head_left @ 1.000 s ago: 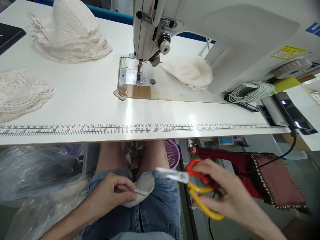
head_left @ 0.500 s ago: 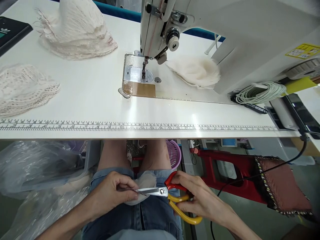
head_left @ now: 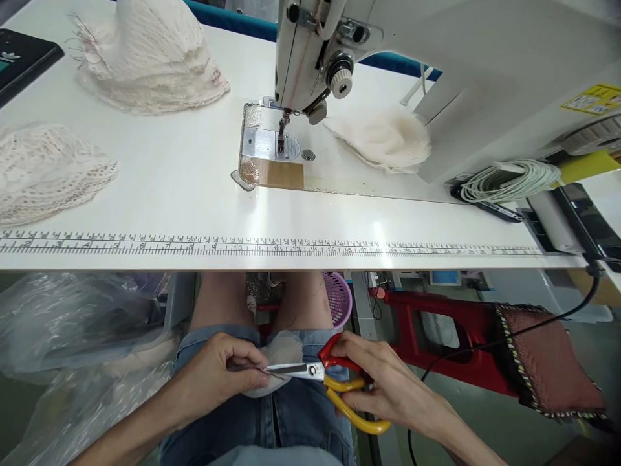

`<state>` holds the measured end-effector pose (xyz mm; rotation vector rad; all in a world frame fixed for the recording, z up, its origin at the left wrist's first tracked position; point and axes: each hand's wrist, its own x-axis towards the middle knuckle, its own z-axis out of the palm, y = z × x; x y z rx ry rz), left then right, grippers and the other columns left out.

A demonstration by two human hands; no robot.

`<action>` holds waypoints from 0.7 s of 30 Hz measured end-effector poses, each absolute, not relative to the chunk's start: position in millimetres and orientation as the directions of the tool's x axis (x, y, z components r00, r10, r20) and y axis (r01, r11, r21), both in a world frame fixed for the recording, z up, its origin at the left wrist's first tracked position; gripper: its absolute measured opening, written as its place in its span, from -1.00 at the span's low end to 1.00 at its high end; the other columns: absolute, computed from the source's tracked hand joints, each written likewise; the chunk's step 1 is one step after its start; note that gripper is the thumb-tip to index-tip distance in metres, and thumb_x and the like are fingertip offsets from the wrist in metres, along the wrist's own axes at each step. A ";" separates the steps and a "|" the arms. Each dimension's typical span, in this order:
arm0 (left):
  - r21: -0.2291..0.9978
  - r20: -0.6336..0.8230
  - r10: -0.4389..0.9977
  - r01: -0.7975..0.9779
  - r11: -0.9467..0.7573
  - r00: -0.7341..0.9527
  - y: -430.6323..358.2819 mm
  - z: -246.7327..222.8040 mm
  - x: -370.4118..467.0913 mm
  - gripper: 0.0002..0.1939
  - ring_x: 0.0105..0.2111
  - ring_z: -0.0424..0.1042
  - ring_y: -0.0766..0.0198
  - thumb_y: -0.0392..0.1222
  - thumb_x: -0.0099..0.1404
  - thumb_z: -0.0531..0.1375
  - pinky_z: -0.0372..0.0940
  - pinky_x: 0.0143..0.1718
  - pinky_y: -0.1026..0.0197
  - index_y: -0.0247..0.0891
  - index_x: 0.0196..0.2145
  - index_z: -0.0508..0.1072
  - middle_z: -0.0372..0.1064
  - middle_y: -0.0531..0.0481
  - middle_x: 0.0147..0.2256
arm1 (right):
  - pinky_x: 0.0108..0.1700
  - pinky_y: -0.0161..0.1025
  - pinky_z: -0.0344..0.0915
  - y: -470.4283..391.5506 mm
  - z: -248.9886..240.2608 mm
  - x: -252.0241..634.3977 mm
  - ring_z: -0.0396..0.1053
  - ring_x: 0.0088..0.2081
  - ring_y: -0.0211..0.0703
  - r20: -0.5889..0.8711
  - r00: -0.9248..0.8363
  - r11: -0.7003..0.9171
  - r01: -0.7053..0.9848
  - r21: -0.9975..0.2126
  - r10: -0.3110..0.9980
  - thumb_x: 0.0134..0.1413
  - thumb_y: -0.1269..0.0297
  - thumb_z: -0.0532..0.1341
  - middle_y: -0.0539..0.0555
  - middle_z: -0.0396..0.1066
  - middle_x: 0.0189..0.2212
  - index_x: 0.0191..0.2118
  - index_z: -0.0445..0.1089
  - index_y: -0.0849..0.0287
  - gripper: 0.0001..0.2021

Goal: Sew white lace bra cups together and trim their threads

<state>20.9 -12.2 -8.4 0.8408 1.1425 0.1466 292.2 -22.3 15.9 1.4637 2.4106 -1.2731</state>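
Note:
Above my lap, my left hand (head_left: 233, 366) pinches the edge of a small pale piece of fabric (head_left: 284, 351) between thumb and fingers. A pair of scissors (head_left: 315, 371) with one red and one yellow handle is in my right hand (head_left: 376, 378), fingers through the loops. Its blades point left, and their tips lie at the fabric edge beside my left fingertips. The blades look nearly closed. Part of the fabric is hidden behind the blades and my left fingers.
The sewing machine (head_left: 310, 71) stands on the white table (head_left: 194, 200), which has a printed ruler along its front edge. Pale fabric piles (head_left: 150, 65) lie left, another stack (head_left: 388, 139) under the machine arm. A red stool (head_left: 402, 323) is at right, plastic bags (head_left: 72, 323) at left.
My hands, the scissors and the fabric stay in nearly the same place. The scissors' handles look slightly closer together. The view of the table has shifted a little.

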 end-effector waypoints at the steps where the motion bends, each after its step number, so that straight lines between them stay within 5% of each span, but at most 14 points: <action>1: 0.654 -0.742 0.507 0.305 0.693 0.439 -12.1 -8.2 21.1 -0.87 -0.52 0.39 0.31 -0.18 0.00 0.29 0.16 -0.48 0.37 -0.29 -0.48 0.58 0.50 0.06 -0.56 | -0.32 -0.29 0.26 -22.5 16.0 292.1 0.40 -0.31 -0.08 -0.436 -0.552 0.216 0.762 -0.611 0.711 -0.09 0.36 0.30 0.14 0.40 -0.18 -0.11 0.33 0.16 -0.65; 14: 0.657 -0.738 0.515 0.294 0.694 0.436 -13.6 -11.2 21.0 -0.84 -0.49 0.39 0.31 -0.14 0.01 0.30 0.16 -0.45 0.37 -0.29 -0.46 0.59 0.51 0.05 -0.52 | -0.25 -0.31 0.24 -28.1 7.6 295.9 0.40 -0.23 -0.08 -0.456 -0.552 0.186 0.755 -0.629 0.698 -0.07 0.35 0.33 0.10 0.38 -0.15 -0.07 0.30 0.13 -0.62; 21: 0.641 -0.753 0.504 0.296 0.708 0.423 -11.5 -6.4 22.3 -0.82 -0.51 0.35 0.32 -0.15 0.00 0.29 0.15 -0.46 0.35 -0.33 -0.47 0.58 0.49 0.03 -0.55 | -0.33 -0.32 0.25 -31.1 2.1 298.1 0.39 -0.31 -0.12 -0.359 -0.591 0.234 0.698 -0.677 0.723 0.08 0.08 0.22 0.13 0.39 -0.20 -0.08 0.31 0.15 -0.66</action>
